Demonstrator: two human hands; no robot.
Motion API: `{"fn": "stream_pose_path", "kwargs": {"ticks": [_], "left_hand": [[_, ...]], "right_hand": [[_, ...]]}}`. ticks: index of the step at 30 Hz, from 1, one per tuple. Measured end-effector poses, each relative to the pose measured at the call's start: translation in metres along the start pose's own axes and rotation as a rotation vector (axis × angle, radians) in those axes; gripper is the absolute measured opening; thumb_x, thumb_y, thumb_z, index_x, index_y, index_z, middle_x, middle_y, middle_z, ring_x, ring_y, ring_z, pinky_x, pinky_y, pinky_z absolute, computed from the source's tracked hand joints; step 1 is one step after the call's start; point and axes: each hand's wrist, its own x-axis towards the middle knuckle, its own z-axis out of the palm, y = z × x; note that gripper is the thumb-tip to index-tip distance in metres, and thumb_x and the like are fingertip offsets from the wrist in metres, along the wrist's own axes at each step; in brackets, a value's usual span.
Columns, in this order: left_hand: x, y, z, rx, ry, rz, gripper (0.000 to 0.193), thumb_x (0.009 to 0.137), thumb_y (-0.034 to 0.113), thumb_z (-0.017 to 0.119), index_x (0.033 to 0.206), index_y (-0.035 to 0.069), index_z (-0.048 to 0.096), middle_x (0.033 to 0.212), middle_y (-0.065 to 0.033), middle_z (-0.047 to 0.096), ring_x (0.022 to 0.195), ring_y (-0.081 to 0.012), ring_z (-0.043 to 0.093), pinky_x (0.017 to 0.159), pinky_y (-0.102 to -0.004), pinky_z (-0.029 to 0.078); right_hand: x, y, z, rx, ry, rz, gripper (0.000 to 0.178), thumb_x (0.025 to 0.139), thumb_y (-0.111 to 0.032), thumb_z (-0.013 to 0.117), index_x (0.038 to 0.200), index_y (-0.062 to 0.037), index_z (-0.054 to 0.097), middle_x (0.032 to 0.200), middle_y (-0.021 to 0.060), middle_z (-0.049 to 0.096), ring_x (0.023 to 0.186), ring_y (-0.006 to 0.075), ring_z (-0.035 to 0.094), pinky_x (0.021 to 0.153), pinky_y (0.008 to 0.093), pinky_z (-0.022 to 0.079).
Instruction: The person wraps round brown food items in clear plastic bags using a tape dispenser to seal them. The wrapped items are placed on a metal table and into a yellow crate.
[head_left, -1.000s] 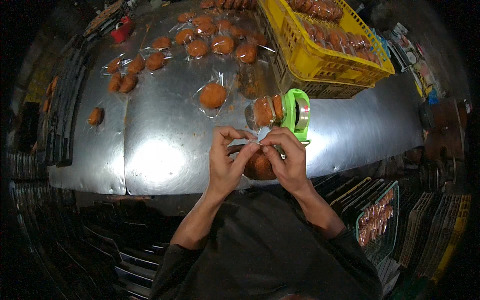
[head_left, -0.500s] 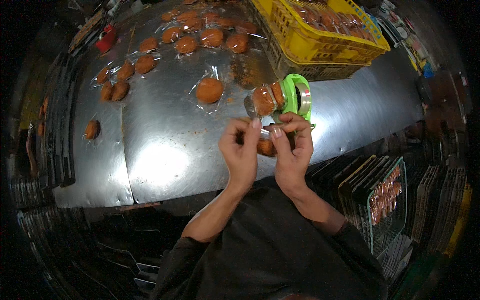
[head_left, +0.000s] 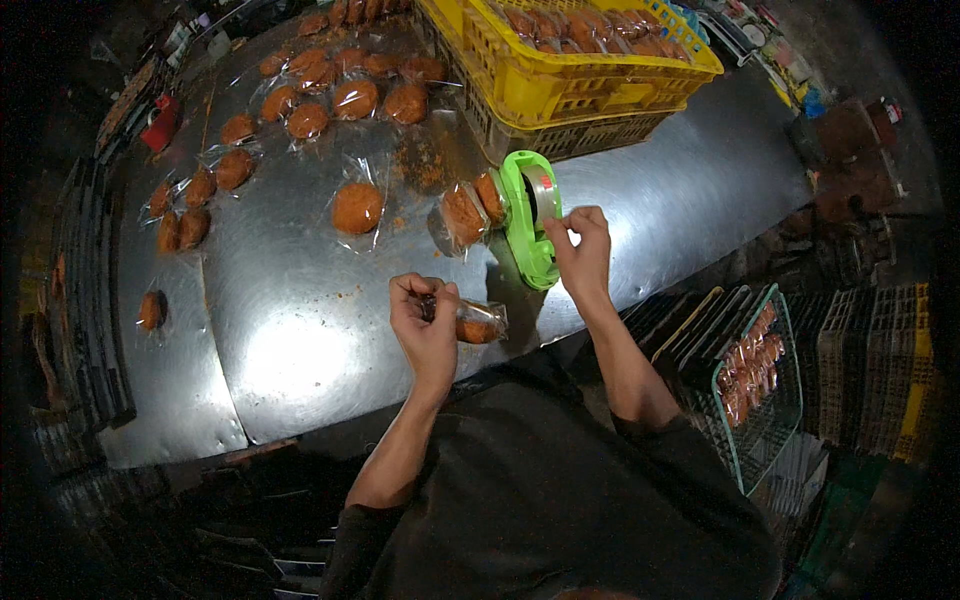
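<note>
My left hand [head_left: 426, 325], fingers closed, grips the gathered end of a clear plastic bag holding a brown bun [head_left: 478, 328] above the table's near part. My right hand [head_left: 585, 258] is at the right side of a green tape dispenser [head_left: 520, 235], thumb and forefinger pinched close to its tape roll [head_left: 543, 195]. Whatever lies between those fingertips is too small to make out. Against the dispenser's left side lean bagged buns [head_left: 463, 215]. Another bagged bun [head_left: 357, 208] lies alone to the left.
A yellow crate [head_left: 580, 85] filled with bagged buns stands on a darker crate at the far side of the metal table [head_left: 300, 270]. Several more bagged buns [head_left: 306, 120] lie at the far left, near a red object [head_left: 160, 124]. Crates and a wire basket [head_left: 760, 375] stand at the right.
My hands, earlier together in front of the dispenser, are now apart. The left has drawn back toward me with the bagged bun; the right has reached the tape roll. The whole view has shifted.
</note>
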Motion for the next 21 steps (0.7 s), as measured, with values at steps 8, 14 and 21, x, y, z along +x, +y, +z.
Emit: {"fn": "stream_pose_path", "kwargs": {"ticks": [8,14,21], "left_hand": [[0.019,-0.019,0.002,-0.077,0.161,0.044,0.021,0.087,0.0,0.061,0.091,0.008,0.041,0.085,-0.002,0.049,0.077,-0.0086,0.046,0.071,-0.0236,0.041],[0.016,0.023,0.016,0.013,0.162,0.161,0.023,0.084,-0.002,0.059,0.088,0.008,0.039,0.086,-0.0041,0.049,0.079,-0.0118,0.048,0.073,-0.0261,0.043],[0.039,0.035,-0.003,-0.244,0.165,0.025,0.027,0.086,0.003,0.064,0.109,0.001,0.051,0.106,-0.0115,0.06,0.101,-0.0156,0.056,0.087,-0.0288,0.046]], "right_hand": [[-0.069,-0.04,-0.022,0.626,-0.324,0.503,0.018,0.084,-0.017,0.07,0.085,0.0007,0.066,0.092,0.01,0.058,0.092,0.0202,0.055,0.077,0.0332,0.045],[-0.047,-0.107,0.01,0.599,-0.322,0.09,0.026,0.083,-0.008,0.068,0.106,-0.0027,0.06,0.099,0.0079,0.055,0.096,0.0179,0.054,0.083,0.0296,0.044],[-0.016,-0.096,0.03,1.004,-0.804,0.643,0.033,0.089,-0.01,0.059,0.12,-0.0075,0.048,0.111,0.0053,0.054,0.102,0.0135,0.05,0.094,0.0302,0.041]]}}
